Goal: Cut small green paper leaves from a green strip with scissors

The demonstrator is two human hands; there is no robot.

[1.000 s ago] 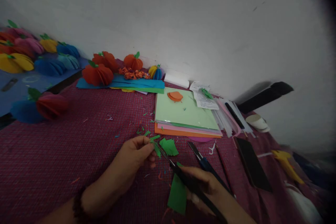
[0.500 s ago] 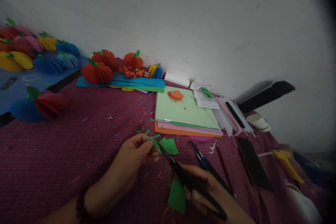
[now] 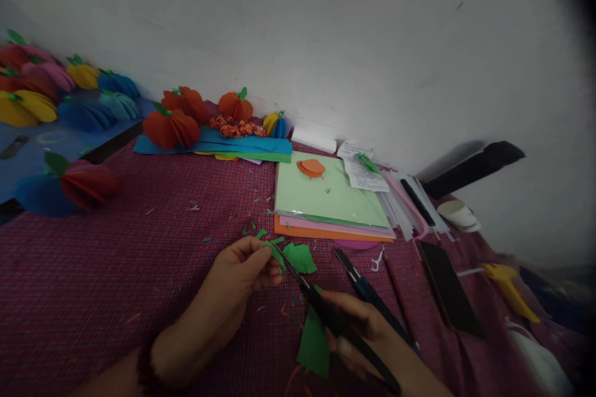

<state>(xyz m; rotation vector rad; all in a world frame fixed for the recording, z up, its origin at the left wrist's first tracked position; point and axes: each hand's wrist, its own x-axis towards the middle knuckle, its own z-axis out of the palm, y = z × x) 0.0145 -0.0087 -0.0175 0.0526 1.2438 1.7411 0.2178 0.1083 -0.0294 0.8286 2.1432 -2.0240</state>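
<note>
My left hand pinches a small piece of green paper between thumb and fingers, just left of centre. Black-handled scissors are gripped in my right hand, their blades pointing up and left to the green piece at my left fingertips. The blades look nearly closed. Right behind the blades lie green paper pieces on the cloth, and a larger green strip lies partly under the scissors. Small green scraps are scattered beyond my left fingertips.
A stack of coloured paper lies ahead. Right of my hands are a blue cutter knife, a pencil, a dark phone and a yellow glue gun. Several paper pumpkins stand at the back and left.
The scissors' handles have drawn closer together in my right hand, so the blades have closed. My left hand has stayed almost still with the green piece.
</note>
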